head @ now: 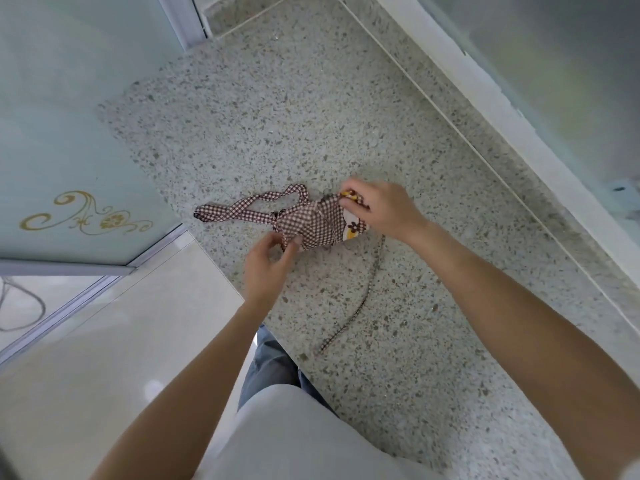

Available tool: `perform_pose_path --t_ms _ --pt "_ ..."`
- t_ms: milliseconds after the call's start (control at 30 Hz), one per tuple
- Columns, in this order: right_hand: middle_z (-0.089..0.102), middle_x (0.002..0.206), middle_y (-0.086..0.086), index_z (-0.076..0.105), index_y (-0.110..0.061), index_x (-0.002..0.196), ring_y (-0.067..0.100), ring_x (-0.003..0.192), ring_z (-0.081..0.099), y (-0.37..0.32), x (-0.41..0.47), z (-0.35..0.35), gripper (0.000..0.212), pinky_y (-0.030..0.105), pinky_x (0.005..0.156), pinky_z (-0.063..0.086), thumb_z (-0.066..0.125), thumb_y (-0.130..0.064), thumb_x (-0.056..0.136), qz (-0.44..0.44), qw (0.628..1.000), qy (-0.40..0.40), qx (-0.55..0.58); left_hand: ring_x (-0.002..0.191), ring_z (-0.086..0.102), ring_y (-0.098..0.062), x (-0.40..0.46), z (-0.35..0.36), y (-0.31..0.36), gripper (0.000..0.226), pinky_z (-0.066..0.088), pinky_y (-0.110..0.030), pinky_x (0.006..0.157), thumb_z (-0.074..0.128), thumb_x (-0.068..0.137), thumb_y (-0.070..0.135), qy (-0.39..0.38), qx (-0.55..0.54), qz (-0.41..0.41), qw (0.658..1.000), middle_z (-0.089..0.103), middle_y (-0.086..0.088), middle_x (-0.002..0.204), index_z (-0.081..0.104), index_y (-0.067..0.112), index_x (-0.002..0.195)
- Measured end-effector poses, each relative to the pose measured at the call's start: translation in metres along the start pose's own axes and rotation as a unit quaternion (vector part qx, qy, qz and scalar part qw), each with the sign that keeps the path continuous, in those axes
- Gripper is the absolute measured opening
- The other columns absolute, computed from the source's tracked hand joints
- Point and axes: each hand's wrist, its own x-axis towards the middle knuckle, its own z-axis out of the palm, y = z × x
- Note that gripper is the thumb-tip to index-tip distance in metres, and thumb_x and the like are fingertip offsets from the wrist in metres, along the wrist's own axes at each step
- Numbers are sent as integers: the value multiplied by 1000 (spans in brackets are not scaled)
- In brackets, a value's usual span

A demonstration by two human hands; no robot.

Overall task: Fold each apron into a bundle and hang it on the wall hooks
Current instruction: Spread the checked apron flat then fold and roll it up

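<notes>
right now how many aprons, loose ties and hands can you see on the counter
apron: 1, a checked bundle
loose tie: 1, trailing on the counter
hands: 2, left hand and right hand, both gripping the bundle
total: 4

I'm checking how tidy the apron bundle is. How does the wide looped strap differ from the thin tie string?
The looped strap is a wide band; the tie string is a narrow cord. The strap sticks out left of the bundle in a short loop; the string trails loose across the counter toward the person. Both share the brown-and-white check.
</notes>
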Motion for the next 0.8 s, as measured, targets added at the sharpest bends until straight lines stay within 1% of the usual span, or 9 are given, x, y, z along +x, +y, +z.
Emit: perform_pose_path --t_ms 67,167,300,433,500,567,667,733,800 --pt "63 79 -1 63 -11 89 9 67 51 -3 14 4 23 23 63 38 54 -32 90 -6 998 40 -55 47 37 -2 2 5 5 35 25 -14 47 59 89 40 18 -1 -64 998 43 7 56 46 19 65" --pt "64 100 0 60 -13 86 20 102 54 -2 26 10 18 31 93 33 54 -30 90 -51 994 11 -98 50 42 -1 8 5 3 27 30 -12 48 60 89 35 21 -8 -90 996 50 7 60 51 17 72" --pt "41 55 -14 57 -10 90 13 53 44 -1 32 12 14 36 86 41 54 -24 93 15 997 -48 -51 69 59 -2 12 1 5 36 43 -18 59 62 84 47 17 -20 -126 992 64 9 81 55 21 108" --pt "60 75 -4 60 -12 98 11 63 47 5 40 22 18 29 76 38 57 -28 92 84 990 -96 -62 70 59 -8 20 -1 7 38 44 -26 60 62 83 49 38 20 -133 990 63 7 81 52 20 106" --pt "64 98 2 59 -13 101 19 88 55 8 41 32 22 32 84 37 59 -32 90 99 986 -104 -90 78 56 -13 26 -3 3 41 42 -24 64 69 81 37 42 106 -81 990 58 2 90 49 15 109" --pt "59 110 5 58 -15 102 25 107 49 10 41 42 26 36 92 36 62 -34 86 107 982 -84 -128 94 53 -19 33 -6 -2 47 44 -25 77 75 75 23 41 212 52 975 54 -6 105 50 9 113" --pt "56 99 6 58 -13 95 24 96 49 5 32 40 23 33 83 38 66 -30 81 89 984 39 -147 110 51 -27 45 -12 -8 45 46 -37 89 73 74 16 -28 309 226 923 54 -9 119 56 15 115" --pt "58 91 5 60 -11 89 19 86 51 -9 15 38 10 28 76 40 61 -21 86 61 980 138 -126 111 52 -27 50 -15 -10 38 50 -41 85 69 79 18 -77 336 239 908 55 -7 120 58 20 115" --pt "60 91 3 62 -10 93 17 82 55 -26 -13 43 10 27 73 46 56 -18 90 54 984 146 -90 106 55 -27 51 -17 -12 35 52 -42 78 67 81 21 -94 328 228 912 56 -7 116 59 19 115"
